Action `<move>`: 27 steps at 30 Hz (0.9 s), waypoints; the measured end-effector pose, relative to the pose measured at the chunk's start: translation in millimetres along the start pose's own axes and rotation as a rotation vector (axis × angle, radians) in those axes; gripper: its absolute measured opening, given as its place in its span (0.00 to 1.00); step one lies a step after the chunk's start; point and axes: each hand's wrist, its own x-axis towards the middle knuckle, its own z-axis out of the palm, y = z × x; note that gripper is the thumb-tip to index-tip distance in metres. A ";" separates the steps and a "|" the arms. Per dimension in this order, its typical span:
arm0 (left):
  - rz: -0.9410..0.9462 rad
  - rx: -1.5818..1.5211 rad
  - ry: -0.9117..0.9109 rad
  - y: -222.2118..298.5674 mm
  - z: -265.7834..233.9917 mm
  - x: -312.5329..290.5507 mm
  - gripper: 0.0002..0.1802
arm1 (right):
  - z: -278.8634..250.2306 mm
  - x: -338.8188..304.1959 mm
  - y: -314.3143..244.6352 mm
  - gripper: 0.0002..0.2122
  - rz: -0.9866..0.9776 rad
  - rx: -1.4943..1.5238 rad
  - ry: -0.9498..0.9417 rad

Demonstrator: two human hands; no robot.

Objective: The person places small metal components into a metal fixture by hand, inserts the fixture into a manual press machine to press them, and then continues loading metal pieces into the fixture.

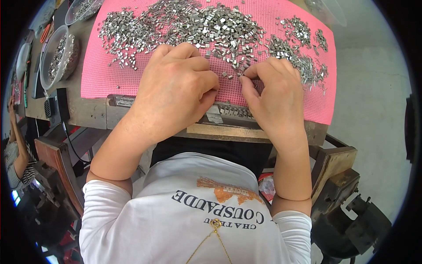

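My right hand [278, 90] has thumb and index finger brought together at the near edge of a heap of small shiny metal pieces [220, 27]. A tiny metal piece seems to sit at those fingertips. To its left, my left hand [178, 88] is closed, with the fingers curled under; whatever they hold is hidden. The pieces lie on a pink textured mat [145, 83]. Between and below my hands runs a metal strip fixture [235, 111] along the bench edge, with a row of small square pieces in it.
Clear plastic tubs [56, 57] of metal pieces stand at the left, near a small black device [57, 105] with a cable. Smaller piles of pins and pieces [303, 57] lie at the mat's right. Another person's arm [20, 154] shows at far left.
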 end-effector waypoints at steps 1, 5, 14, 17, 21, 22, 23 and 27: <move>-0.001 0.003 0.004 -0.3 0.2 -1.1 0.08 | 3.0 -0.3 3.3 0.05 -0.010 0.050 0.011; 0.000 -0.009 0.035 -1.0 1.1 -4.9 0.08 | -4.7 -3.5 9.0 0.05 0.004 0.216 0.032; 0.062 -0.198 0.158 25.1 6.9 -14.1 0.11 | -36.2 -44.9 11.6 0.08 -0.105 0.278 0.058; 0.083 -0.186 0.201 32.0 20.7 -13.8 0.09 | -31.8 -52.6 6.8 0.09 -0.150 0.245 0.072; 0.092 -0.139 0.175 36.5 27.0 -14.8 0.10 | -25.3 -55.5 3.1 0.12 -0.192 0.192 0.096; 0.094 -0.126 0.178 37.4 28.2 -15.1 0.10 | -25.0 -55.8 2.9 0.12 -0.189 0.193 0.098; 0.094 -0.112 0.181 38.3 28.6 -15.4 0.10 | -24.7 -55.9 2.9 0.12 -0.201 0.172 0.086; 0.083 -0.116 0.170 39.8 27.1 -17.7 0.13 | -24.6 -57.0 0.3 0.13 -0.224 0.100 0.016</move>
